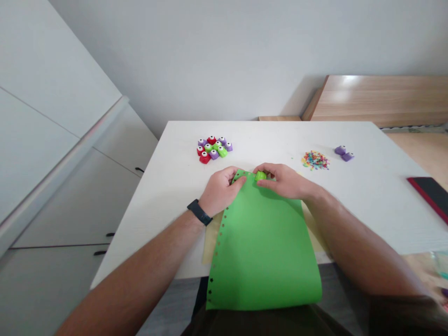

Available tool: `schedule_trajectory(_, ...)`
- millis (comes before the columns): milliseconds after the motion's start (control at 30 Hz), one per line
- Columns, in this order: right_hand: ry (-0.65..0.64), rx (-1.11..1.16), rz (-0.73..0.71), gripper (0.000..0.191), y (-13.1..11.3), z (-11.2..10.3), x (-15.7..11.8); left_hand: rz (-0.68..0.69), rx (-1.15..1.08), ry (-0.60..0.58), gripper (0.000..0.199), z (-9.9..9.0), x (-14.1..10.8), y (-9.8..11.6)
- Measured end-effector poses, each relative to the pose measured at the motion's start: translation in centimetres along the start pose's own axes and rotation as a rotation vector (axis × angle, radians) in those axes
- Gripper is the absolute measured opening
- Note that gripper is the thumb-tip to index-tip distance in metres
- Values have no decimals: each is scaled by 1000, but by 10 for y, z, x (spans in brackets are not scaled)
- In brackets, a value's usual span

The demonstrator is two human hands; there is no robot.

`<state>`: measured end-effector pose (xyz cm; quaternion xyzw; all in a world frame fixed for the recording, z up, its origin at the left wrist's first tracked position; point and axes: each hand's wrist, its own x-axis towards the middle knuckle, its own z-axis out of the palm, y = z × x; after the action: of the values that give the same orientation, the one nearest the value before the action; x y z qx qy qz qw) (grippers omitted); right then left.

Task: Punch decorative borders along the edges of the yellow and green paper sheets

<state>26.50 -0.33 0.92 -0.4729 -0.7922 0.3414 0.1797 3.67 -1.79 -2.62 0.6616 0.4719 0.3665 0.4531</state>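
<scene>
A green sheet of paper [266,242] hangs partly over the table's front edge and curls at its lower end. Small star-shaped holes run down its left side and along the start of its top edge. My left hand [224,186] pinches the top left corner, thumb on top; a dark band is on that wrist. At the top edge, my right hand [282,179] grips a light green craft punch [260,176] between thumb and fingers, with the paper's edge at the punch. Beneath the green sheet lies a pale yellow sheet [209,240].
Several red, purple and green craft punches [213,154] cluster at the back left of the white table [157,186]. Colourful paper cut-outs [315,160] are heaped at the right, beside two purple punches [344,153]. A dark red-edged object [432,193] lies at the right edge.
</scene>
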Motion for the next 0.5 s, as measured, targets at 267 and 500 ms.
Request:
schedule_trajectory(267,19,29,25,29,0,4,1,6,12,-2,25,0,-1,0)
schedule_trajectory(500,39,14,0,26,1,6,1,-1,10,-10,26,-1,-1,0)
